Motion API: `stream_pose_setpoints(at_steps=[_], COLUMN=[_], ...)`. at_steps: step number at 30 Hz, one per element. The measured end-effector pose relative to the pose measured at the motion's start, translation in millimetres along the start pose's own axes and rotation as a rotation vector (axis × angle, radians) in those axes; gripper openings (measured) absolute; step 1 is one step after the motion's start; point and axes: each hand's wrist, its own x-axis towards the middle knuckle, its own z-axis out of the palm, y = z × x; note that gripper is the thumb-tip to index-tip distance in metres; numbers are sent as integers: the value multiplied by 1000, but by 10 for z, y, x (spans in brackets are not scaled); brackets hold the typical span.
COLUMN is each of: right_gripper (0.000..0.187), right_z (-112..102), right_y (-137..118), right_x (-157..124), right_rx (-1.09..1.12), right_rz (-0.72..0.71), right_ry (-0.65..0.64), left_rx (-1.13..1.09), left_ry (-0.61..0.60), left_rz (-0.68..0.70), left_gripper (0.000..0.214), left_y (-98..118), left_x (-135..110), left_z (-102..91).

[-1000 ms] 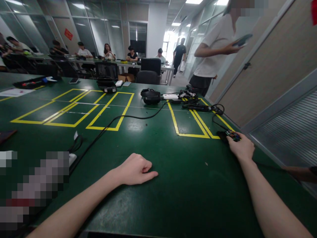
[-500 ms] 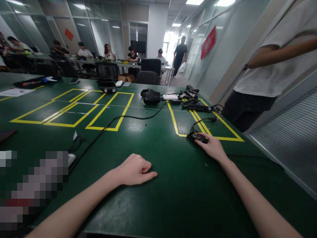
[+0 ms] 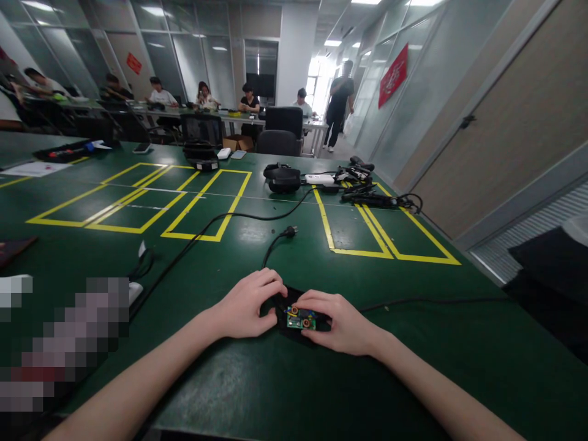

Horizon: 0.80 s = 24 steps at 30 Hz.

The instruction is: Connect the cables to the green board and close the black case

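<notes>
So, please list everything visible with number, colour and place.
table: 1, green, foreground
circuit board: 1, green, lower centre
flat piece: 1, black, under circuit board
plug: 1, black, centre
cables: several, black, across table
tape outlines: several, yellow, on table
devices: several, mostly black, table's far side
chairs: several, black, behind table
banners: 2, red, background
people: several, varied clothes, background
blurred patch: 1, greyish, lower left
left hand: 1, bare, at flat piece's left
right hand: 1, bare, holding circuit board

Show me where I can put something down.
Free: the green table between the forearms, and between the right yellow tape and black cable. Crowded: around the circuit board between left hand and right hand, and far black gear.
</notes>
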Motion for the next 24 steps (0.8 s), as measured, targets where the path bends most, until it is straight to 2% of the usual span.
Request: stream_pose_setpoints(at_steps=[5,12,20,24], right_gripper=[34,35,36,37], right_z=[-9,-33,-11,-5], right_y=[-36,-27,14,20], right_x=[-18,-7,-15,-18], right_rx=[27,12,-12,-44], right_rz=[-63,-91,-74,-28], right_ry=[-26,0,56,92], left_rx=[31,16,58,39], left_ry=[-66,-106,-72,-25], left_rz=[41,-5,-64,-119], left_gripper=[27,20,11,18], left_y=[-71,-136,-161,-158], left_x=[-24,-27,-14,1], left_z=[13,39,82,96])
